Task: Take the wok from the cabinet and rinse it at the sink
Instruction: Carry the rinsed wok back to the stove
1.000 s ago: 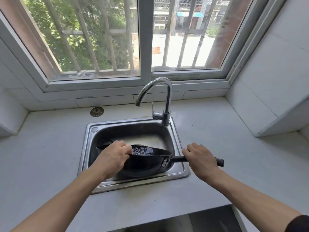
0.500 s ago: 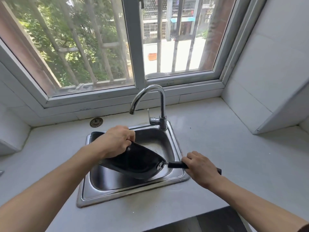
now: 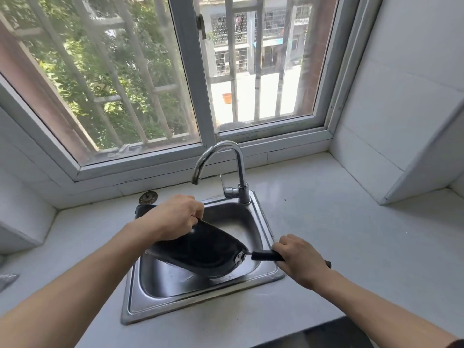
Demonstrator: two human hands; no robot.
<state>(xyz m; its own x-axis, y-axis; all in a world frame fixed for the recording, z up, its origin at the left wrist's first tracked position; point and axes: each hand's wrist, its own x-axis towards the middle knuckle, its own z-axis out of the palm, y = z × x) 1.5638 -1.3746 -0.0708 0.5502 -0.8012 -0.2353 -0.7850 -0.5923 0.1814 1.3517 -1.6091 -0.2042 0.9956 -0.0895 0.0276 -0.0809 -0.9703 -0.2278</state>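
Black wok (image 3: 200, 249) up over the steel sink (image 3: 261, 222), tipped steeply, far-left rim raised, dark underside facing the camera, lower edge dipping toward the basin's near right. Left hand (image 3: 175, 217) clamped over the raised rim on the far left side, fingers curled down around the edge, thumb side toward the tap. Right hand (image 3: 298, 259) wrapped tight round the black handle (image 3: 263, 255), knuckles up, sitting just over the sink's right rim; handle's butt end poking out past the heel of the hand on the right. Metal bracket joining handle to bowl in plain sight between hand and pan. Chrome gooseneck faucet (image 3: 238, 167) standing at the far right corner of the basin, spout arching left above the far edge, no stream visible from it. Small round metal strainer (image 3: 148, 197) lying on the pale countertop (image 3: 339, 234) just beyond the sink's far left corner. Basin floor glinting, wet-looking streaks near the middle. Barred window (image 3: 190, 71) running along the far wall, greenery to the left, a sunlit yard and buildings to the right. White tiled wall closing in on the right. Both forearms reaching in from the near edge, a dark sleeve cuff just showing at the bottom right corner.
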